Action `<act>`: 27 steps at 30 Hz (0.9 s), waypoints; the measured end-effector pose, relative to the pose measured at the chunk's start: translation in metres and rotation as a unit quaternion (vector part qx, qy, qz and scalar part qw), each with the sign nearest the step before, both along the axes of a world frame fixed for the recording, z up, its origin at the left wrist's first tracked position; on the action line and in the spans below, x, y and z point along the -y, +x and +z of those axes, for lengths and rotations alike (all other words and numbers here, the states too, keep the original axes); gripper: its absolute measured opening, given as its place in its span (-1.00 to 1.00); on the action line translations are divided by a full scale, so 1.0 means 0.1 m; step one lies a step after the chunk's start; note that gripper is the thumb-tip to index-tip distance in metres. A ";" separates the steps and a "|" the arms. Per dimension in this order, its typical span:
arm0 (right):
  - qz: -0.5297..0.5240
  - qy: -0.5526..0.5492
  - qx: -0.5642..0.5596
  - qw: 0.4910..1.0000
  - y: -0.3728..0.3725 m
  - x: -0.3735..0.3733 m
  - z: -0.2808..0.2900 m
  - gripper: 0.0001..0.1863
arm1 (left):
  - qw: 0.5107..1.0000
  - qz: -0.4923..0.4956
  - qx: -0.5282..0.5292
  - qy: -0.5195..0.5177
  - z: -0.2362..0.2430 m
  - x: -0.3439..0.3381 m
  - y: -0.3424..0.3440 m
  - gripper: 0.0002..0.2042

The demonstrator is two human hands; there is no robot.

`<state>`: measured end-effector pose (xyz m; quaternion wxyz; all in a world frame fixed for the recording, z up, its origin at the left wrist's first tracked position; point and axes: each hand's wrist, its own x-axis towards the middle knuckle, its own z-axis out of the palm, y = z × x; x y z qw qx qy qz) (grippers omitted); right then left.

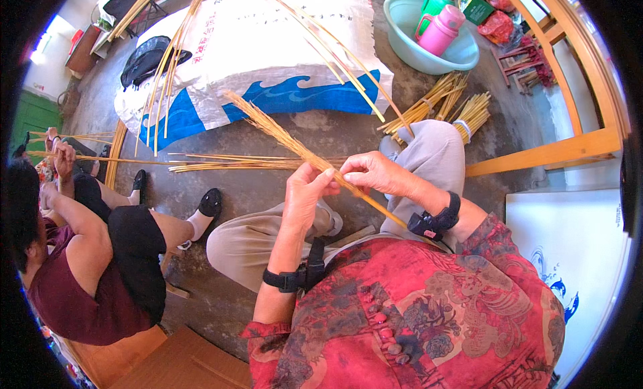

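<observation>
A dry, straw-coloured reed stalk (pixel 274 129) with a bushy head slants in front of me. Its head points up and away to the left, and its bare stem comes down toward my right knee. My left hand (pixel 307 193) is closed round the stalk just below the bushy part, thumb against fingers. Right beside it, my right hand (pixel 376 173) pinches at the same stalk with thumb and forefinger. Behind my left hand, several thin loose stalks (pixel 234 163) lie in a row near the floor, their right ends hidden by the hand.
A white woven sheet (pixel 261 47) with blue waves covers the floor ahead, bearing loose stalks and a black bag (pixel 151 59). Tied stalk bundles (pixel 474 111) lie right, near a basin (pixel 402 47) holding a pink flask (pixel 442 31). A co-worker (pixel 87 268) sits left, handling stalks.
</observation>
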<state>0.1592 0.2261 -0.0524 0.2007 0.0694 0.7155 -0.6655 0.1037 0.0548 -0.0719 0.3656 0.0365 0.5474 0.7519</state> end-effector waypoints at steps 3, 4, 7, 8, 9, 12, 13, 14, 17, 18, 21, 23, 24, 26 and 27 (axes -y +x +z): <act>-0.004 -0.001 -0.007 1.000 0.00 -0.03 -0.01 -0.81 | 1.000 -0.020 -0.009 0.006 -0.03 -0.02 0.00 -0.86; -0.017 -0.008 -0.005 1.000 -0.01 -0.02 0.00 -0.82 | 1.000 -0.017 -0.004 0.022 -0.02 -0.02 0.01 -0.86; -0.024 -0.022 0.004 0.999 -0.01 -0.03 0.01 -0.82 | 0.999 -0.021 0.001 0.050 -0.08 -0.03 0.01 -0.85; -0.017 -0.028 0.010 0.999 -0.01 -0.04 0.01 -0.83 | 0.998 -0.026 0.001 0.061 -0.10 -0.03 0.01 -0.85; -0.018 -0.028 0.012 0.999 0.00 -0.05 0.01 -0.83 | 0.998 -0.028 0.003 0.061 -0.09 -0.03 0.01 -0.85; -0.039 -0.081 0.046 0.995 0.02 -0.08 -0.02 -0.84 | 0.998 -0.020 0.008 0.064 -0.05 -0.04 0.02 -0.84; -0.040 -0.080 0.047 0.995 0.03 -0.10 -0.03 -0.84 | 0.997 -0.010 0.019 0.072 -0.06 -0.04 0.02 -0.84; -0.028 -0.089 0.046 0.995 0.05 -0.11 -0.04 -0.83 | 0.996 0.000 0.030 0.080 -0.07 -0.03 0.03 -0.85; 0.005 -0.085 0.026 0.996 0.08 -0.13 -0.04 -0.82 | 0.994 -0.004 0.037 0.101 -0.07 -0.03 0.03 -0.86; 0.025 -0.072 0.008 0.997 0.08 -0.13 -0.03 -0.80 | 0.994 -0.003 0.035 0.102 -0.07 -0.03 0.04 -0.86; 0.039 -0.050 0.022 0.998 0.09 -0.16 0.02 -0.79 | 0.994 -0.006 0.029 0.101 -0.07 -0.05 0.05 -0.87; 0.034 -0.055 0.023 0.998 0.09 -0.17 0.00 -0.79 | 0.993 -0.002 0.049 0.104 -0.05 -0.06 0.06 -0.87; 0.030 -0.062 0.025 0.997 0.08 -0.16 -0.01 -0.79 | 0.993 -0.001 0.048 0.105 -0.05 -0.05 0.06 -0.87; 0.025 -0.055 0.026 0.998 0.09 -0.15 0.00 -0.79 | 0.990 0.003 0.060 0.131 -0.05 -0.05 0.06 -0.87; 0.018 -0.048 0.028 0.998 0.09 -0.15 -0.01 -0.80 | 0.990 0.002 0.060 0.131 -0.04 -0.05 0.07 -0.87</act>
